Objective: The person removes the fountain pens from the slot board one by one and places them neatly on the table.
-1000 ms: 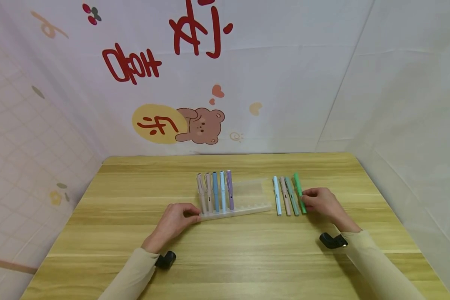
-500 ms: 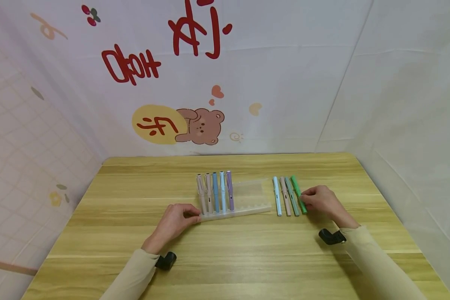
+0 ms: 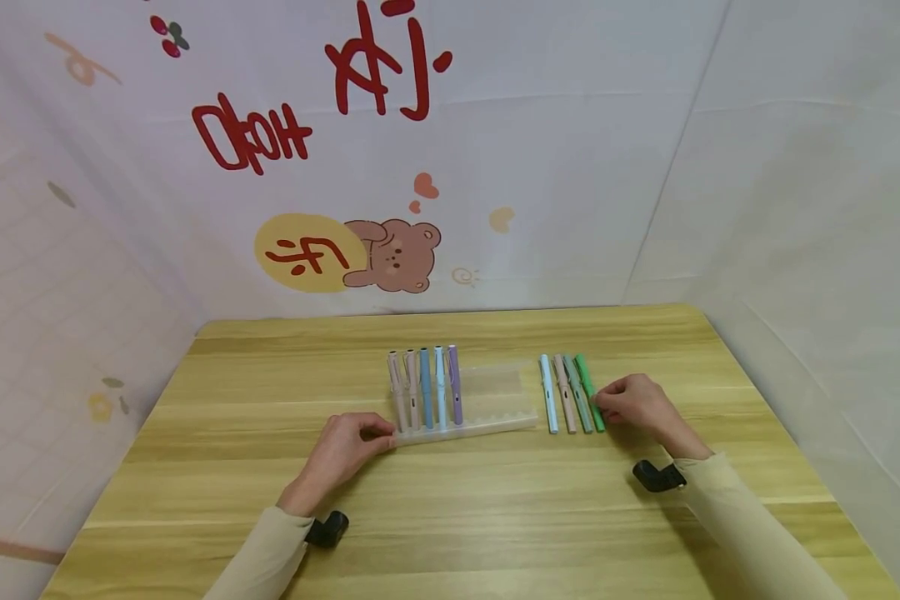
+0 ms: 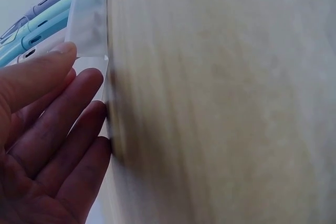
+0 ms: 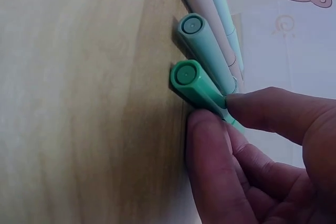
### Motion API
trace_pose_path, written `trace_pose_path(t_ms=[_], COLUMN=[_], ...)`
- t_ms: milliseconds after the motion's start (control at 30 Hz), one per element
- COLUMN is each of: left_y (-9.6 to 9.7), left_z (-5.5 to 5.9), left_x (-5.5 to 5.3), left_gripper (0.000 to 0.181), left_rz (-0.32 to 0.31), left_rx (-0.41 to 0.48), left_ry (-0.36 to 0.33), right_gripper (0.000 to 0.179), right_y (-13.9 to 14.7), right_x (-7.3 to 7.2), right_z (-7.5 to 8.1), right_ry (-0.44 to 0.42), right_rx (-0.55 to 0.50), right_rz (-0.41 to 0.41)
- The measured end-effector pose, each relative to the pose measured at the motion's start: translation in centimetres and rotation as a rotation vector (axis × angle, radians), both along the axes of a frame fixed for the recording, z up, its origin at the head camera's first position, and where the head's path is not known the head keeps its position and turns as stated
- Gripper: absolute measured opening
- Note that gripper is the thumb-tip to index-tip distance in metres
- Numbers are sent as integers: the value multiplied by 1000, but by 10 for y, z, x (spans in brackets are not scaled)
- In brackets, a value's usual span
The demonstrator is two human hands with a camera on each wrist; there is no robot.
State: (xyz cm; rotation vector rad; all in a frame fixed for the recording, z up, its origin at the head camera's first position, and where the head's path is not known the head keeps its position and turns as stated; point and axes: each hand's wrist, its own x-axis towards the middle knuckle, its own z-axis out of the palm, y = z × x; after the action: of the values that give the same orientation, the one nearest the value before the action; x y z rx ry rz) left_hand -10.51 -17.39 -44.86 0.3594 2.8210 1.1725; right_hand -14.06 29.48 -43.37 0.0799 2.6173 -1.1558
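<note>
My right hand [image 3: 640,407] pinches a bright green pen [image 3: 585,379] between thumb and fingers; in the right wrist view the green pen [image 5: 193,83] lies on the tabletop. Beside it, to the left, lie a grey-green pen [image 3: 577,392], a pinkish-beige pen [image 3: 565,393] and a light blue pen [image 3: 548,393], roughly side by side. My left hand [image 3: 342,454] grips the left end of a clear plastic pen rack [image 3: 498,427], its thumb on the corner of the rack [image 4: 90,24]. Several pens, among them a purple pen [image 3: 455,387] and a blue pen [image 3: 426,392], lean in the rack's left part.
The wooden table [image 3: 465,517] carries the rack and pens in its middle. A white printed backdrop [image 3: 570,167] rises behind the table and along both sides. Black wrist cameras sit on both forearms.
My right hand has shifted the green pen left, close alongside the grey-green pen, and its tilt has lessened. The left hand stays at the rack. The head view has shifted slightly.
</note>
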Motion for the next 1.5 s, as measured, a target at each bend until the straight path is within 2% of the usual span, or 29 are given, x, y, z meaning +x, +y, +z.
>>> trace_pose_path(t_ms=[300,433,533,667,800,933,1100,1267,1500], left_y=[0,-1,-1,-1,0,1,1,0,0], left_z=[-2,-3,-4,-4,-3,-4,-5,-5,-4], left_x=[1,2,2,1,1,0,-1,-1,-2], left_gripper=[6,6,6,7,6,5,5,5,6], left_rz=[6,5,6,8,11,14,11,9,8], left_rx=[1,7,11,6,-1,0,1,0,8], left_ry=[12,11,10,12,7,1,11,18,17], right_gripper=[31,34,37,39,39,39,41,37,23], right_y=[-1,-1,-2,-6,-13,-23,-38,-55,-79], right_x=[2,5,9,16,23,30,38,46,52], right_z=[1,1,1,2,5,8,13,17,15], right_ry=[8,4,21,129,265,340,393,445,591], right_rx=[-14,-66,-60,29,61,-2,-77,-134,-196], right_rz=[-11,-25,-51,-54,-63,-103,-131,-115,-73])
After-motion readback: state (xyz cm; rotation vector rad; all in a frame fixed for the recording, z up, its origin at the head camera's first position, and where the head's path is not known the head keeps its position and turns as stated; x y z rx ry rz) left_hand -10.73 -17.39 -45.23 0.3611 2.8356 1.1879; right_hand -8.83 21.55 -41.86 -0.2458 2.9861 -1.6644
